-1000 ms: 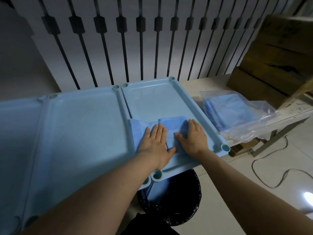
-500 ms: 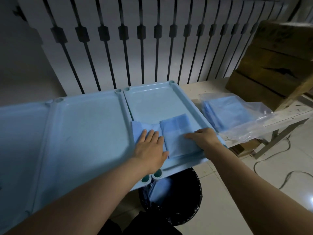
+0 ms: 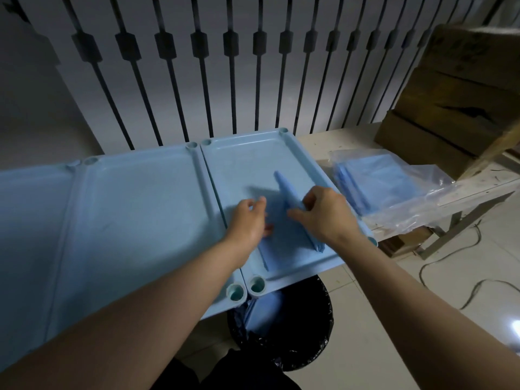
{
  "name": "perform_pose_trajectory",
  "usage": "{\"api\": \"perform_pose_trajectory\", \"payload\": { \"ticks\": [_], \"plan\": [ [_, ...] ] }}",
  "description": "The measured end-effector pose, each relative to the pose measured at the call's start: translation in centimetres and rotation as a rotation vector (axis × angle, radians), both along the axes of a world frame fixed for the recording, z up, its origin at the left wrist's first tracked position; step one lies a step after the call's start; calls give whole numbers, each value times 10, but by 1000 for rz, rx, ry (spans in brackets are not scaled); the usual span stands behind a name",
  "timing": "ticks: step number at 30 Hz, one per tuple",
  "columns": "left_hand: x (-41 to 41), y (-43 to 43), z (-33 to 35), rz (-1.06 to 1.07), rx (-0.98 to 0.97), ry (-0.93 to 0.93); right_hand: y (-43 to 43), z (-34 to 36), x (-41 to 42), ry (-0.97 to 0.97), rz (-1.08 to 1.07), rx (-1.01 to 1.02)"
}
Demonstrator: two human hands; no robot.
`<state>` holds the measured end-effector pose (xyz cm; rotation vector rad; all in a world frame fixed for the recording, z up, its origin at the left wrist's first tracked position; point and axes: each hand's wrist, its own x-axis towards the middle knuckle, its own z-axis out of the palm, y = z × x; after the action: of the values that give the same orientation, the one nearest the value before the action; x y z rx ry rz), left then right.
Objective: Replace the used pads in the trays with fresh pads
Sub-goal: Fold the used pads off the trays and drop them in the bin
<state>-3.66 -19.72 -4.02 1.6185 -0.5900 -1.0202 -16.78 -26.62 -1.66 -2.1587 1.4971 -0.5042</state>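
Currently, from the left: 3 pale-blue trays are lying side by side, rims touching.
- Left tray (image 3: 25,226): partly out of view.
- Middle tray (image 3: 135,209): lying between the other 2.
- Right tray (image 3: 247,159): lying next to the table (image 3: 318,139).
- Left hand (image 3: 247,220): you are reaching it over the right tray, fingers curled at the left edge of the pad. Whether they are gripping it cannot be told.
- Pad (image 3: 281,235): blue and partly folded, it is lying in the near half of the right tray, with 1 fold standing up as a ridge.
- Right hand (image 3: 327,213): you are pinching that raised fold between thumb and curled fingers.
- Bin (image 3: 309,347): black-lined, it is standing on the floor under the near edge of the right tray, with blue material showing inside.
- Bag (image 3: 394,187): clear plastic holding a stack of blue pads, it is lying on the table just beside the right tray.
- Crates (image 3: 464,94): brown, they are sitting stacked at the far right of the table.
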Motion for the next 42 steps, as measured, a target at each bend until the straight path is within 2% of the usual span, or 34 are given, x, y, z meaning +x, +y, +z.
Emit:
{"api": "perform_pose_trajectory", "payload": {
  "ticks": [1, 2, 5, 9, 13, 16, 18, 20, 24, 29, 36, 42],
  "plan": [
    [4, -1, 1, 43, 31, 114, 7, -2, 6, -17, 48, 42],
    [7, -2, 1, 56, 73, 142, 12, -3, 11, -55, 71, 88],
    [10, -3, -4, 63, 146, 117, 13, 0, 11, -211, 10, 140],
    [7, -1, 0, 32, 187, 1, 5, -2, -5, -241, -55, 94],
    [5, 4, -1, -75, 237, -403, -2, -21, -6, -191, -28, -27],
    [5, 16, 7, -264, 259, -837, -7, -39, 1, -172, 101, -162],
    [8, 21, 8, -429, 266, -1168, -8, -48, 9, -69, 256, -194],
    [14, 20, 4, -626, 308, -1354, -9, -53, 17, 87, 409, -209],
    [22, 13, -11, -848, 511, -1414, -13, -68, 26, 289, 551, -227],
    [18, 8, -18, -909, 626, -1519, -16, -82, 28, 420, 555, -223],
    [15, 2, -20, -950, 723, -1543, -13, -85, 31, 477, 535, -241],
    [14, 4, -15, -941, 722, -1504, -11, -80, 30, 446, 369, -81]
  ]
}}
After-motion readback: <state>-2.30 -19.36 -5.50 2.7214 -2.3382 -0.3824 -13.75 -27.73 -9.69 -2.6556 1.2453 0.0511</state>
